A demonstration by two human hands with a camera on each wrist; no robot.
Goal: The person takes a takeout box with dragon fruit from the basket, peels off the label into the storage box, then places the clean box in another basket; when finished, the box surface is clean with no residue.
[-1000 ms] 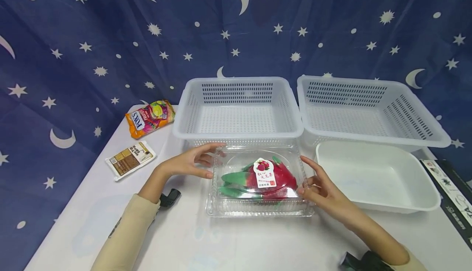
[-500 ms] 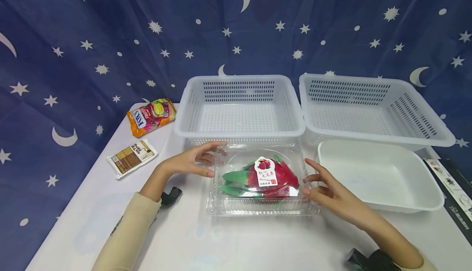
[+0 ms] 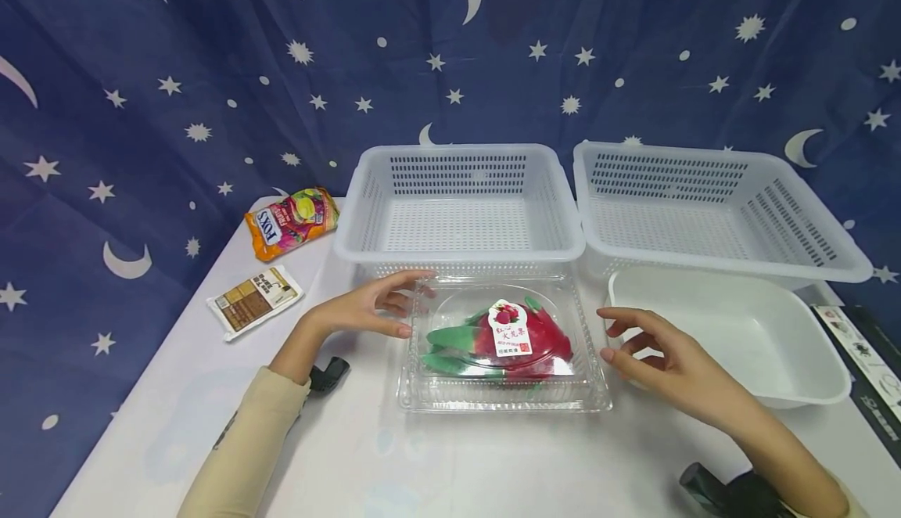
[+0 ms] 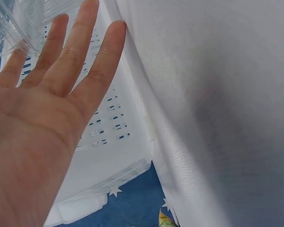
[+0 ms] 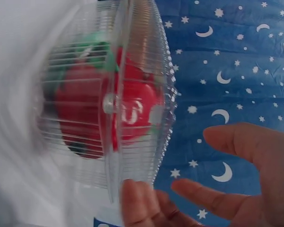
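Two hands [image 3: 366, 308] [image 3: 669, 354], one box [image 3: 503, 405] (clear), two baskets [image 3: 457, 257] [image 3: 704, 228]

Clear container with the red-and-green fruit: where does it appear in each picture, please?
Head: the clear container, lower middle.
Left wrist: only part of the clear container, top left corner.
Right wrist: the clear container, left of centre, partly blurred.
Shared landmark: the blue star-patterned curtain, visible in all three.

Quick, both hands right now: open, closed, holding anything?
Left hand: open, at the left edge of the clear container; can't tell if touching.
Right hand: open, holding nothing, beside the container's right edge.
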